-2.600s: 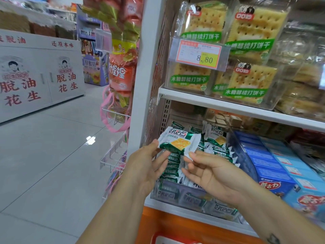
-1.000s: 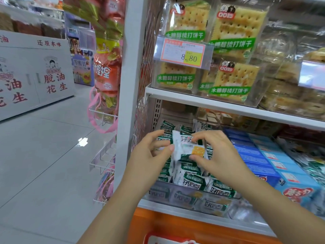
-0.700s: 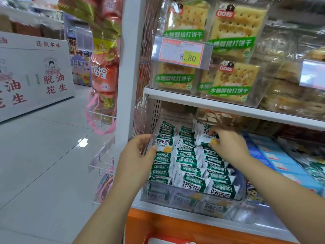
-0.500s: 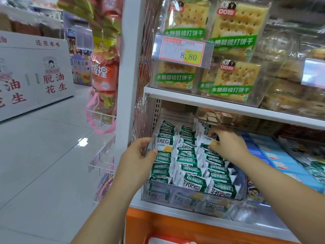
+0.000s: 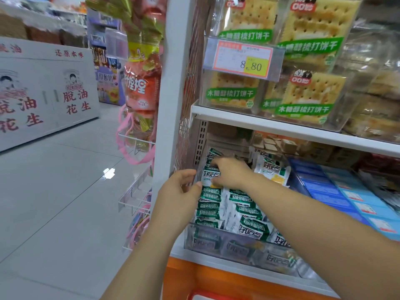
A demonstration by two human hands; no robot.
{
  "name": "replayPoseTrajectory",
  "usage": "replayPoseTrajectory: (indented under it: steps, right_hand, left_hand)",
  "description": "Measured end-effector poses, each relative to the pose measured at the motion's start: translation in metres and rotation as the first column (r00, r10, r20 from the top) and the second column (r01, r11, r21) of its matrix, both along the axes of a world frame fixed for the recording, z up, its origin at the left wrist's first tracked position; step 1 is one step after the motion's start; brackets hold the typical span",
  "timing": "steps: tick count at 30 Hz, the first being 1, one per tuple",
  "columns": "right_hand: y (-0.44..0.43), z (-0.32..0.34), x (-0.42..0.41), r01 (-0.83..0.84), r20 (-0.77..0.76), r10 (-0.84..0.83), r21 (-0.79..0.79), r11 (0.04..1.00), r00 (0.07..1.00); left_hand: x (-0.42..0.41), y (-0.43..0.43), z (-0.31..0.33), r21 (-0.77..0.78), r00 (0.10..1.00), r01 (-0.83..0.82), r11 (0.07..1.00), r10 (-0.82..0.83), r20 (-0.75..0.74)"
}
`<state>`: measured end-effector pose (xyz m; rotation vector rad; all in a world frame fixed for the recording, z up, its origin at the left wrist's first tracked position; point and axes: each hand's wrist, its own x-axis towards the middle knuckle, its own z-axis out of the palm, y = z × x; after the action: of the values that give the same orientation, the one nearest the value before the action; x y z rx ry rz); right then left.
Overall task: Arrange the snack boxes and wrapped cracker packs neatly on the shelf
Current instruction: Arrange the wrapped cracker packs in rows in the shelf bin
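Fingers of the right hand (image 5: 232, 173) curl over a green-and-white wrapped cracker pack (image 5: 209, 176), pinching it upright near the rear left edge of the clear plastic bin (image 5: 238, 245) on the white lower shelf (image 5: 216, 261). The left hand (image 5: 179, 191) sits just beside the pack with its fingers loosely curled and thumb at the pack's lower corner; whether it grips cannot be told. Blue snack boxes (image 5: 329, 191) lie in rows along the bin's right edge.

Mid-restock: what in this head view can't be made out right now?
Head view, right hand covers the upright cracker pack edges, so grip unclear.
Small print on the price tag: blurred.
The front-row packs: fogged by the clear bin wall.
The blue boxes: cut off by right edge.
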<state>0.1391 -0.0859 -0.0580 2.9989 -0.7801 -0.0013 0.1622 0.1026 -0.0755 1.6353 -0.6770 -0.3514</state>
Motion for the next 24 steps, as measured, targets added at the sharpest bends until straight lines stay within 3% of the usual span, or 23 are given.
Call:
replayPoseTrajectory:
  steps: [5,8,13,19,24]
  right_hand:
    - [0.001,-0.003,0.013,0.046,-0.04,-0.047,-0.044,0.998,0.998]
    - [0.008,0.006,-0.002,0.045,0.16,-0.053,0.051,0.998,0.986]
    - [0.032,0.022,-0.06,-0.092,0.501,0.059,0.04,0.995,0.863]
    - [0.079,0.037,-0.123,-0.236,0.582,0.082,0.195,0.952,0.809]
    - [0.085,0.034,-0.157,-0.206,0.654,-0.166,0.453,0.867,0.738]
  left_hand:
    - [0.0,-0.001,-0.002,-0.011,1.0,-0.004,1.0,0.004,0.027]
    - [0.0,-0.001,0.0,-0.023,1.0,0.01,1.0,-0.009,0.02]
    - [-0.008,0.005,0.007,-0.077,0.988,-0.008,0.997,0.02,0.15]
    - [-0.031,0.002,0.018,-0.106,0.958,0.23,0.968,-0.206,0.2]
    - [-0.045,-0.004,0.015,-0.157,0.94,0.341,0.927,-0.335,0.063]
